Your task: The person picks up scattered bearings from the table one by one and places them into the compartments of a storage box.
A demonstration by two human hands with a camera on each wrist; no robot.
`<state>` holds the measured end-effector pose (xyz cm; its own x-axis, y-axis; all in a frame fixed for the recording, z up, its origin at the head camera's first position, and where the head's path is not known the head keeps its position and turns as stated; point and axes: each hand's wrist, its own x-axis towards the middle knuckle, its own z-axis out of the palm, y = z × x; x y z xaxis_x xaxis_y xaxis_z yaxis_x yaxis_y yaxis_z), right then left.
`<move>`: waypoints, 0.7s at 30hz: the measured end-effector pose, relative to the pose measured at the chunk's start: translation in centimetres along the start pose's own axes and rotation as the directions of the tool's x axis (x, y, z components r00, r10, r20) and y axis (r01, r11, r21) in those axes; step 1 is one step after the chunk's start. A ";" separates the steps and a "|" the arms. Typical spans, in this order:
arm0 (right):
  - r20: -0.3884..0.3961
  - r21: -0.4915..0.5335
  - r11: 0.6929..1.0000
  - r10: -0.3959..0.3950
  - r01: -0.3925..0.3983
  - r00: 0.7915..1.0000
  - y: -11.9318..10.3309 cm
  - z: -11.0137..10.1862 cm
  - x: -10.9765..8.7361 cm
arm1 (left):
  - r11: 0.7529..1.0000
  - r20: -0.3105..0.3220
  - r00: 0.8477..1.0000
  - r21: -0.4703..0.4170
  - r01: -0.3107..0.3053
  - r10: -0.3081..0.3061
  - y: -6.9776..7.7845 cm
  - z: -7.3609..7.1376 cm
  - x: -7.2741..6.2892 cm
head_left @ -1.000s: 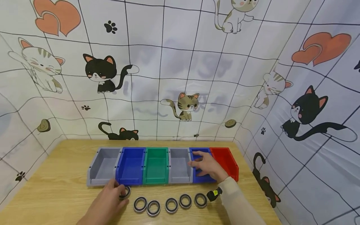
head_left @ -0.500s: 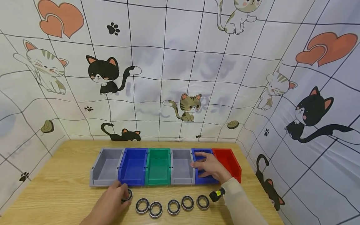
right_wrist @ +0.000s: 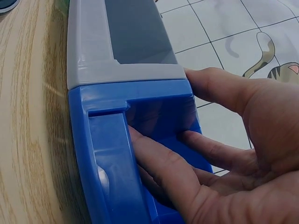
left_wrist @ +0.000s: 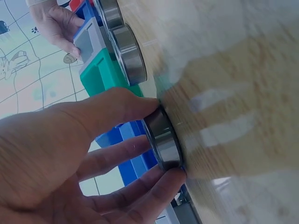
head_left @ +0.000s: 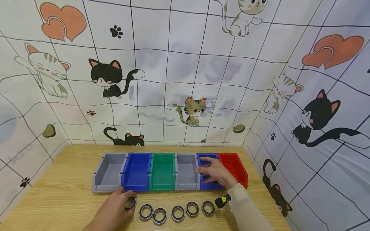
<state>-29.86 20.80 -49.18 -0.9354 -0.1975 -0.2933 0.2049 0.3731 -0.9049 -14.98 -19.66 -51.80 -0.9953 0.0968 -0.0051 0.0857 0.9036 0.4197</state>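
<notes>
My left hand [head_left: 114, 207] pinches a ring-shaped ball bearing [head_left: 131, 202] at the left end of a loose row. In the left wrist view, thumb and fingertips press on the steel outer rim of this bearing [left_wrist: 164, 140], close over the tabletop. My right hand [head_left: 215, 173] reaches over the right-hand blue bin [head_left: 212, 185], its fingers spread and relaxed. Seen from the right wrist, some fingers dip inside that bin, while one fingertip lies at the wall shared with the grey bin [right_wrist: 126, 72]. No object shows between the right fingers.
Several more bearings [head_left: 159, 216] lie flat in front of the bins. The bin row also has a left grey bin [head_left: 107, 187], a blue bin [head_left: 135, 187], a green bin [head_left: 162, 187] and a red bin [head_left: 234, 166]. A cat-print curtain [head_left: 150, 80] surrounds the wooden table [head_left: 69, 179].
The left fingers have shifted slightly on the bearing, which shows more of its ring now. The right hand stays in place over the blue bin. The head view has shifted a little.
</notes>
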 end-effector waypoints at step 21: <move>-0.015 -0.016 1.000 -0.004 0.004 1.000 0.2 -0.1 0.0 | 0.995 -0.277 0.956 0.005 -0.096 0.094 -0.8 -3.8 0.1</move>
<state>-29.88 20.98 -49.39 -0.9405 -0.1852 -0.2850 0.1968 0.3868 -0.9009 -15.28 -21.98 -48.67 -0.9564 0.0617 0.2856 0.1812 0.8920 0.4140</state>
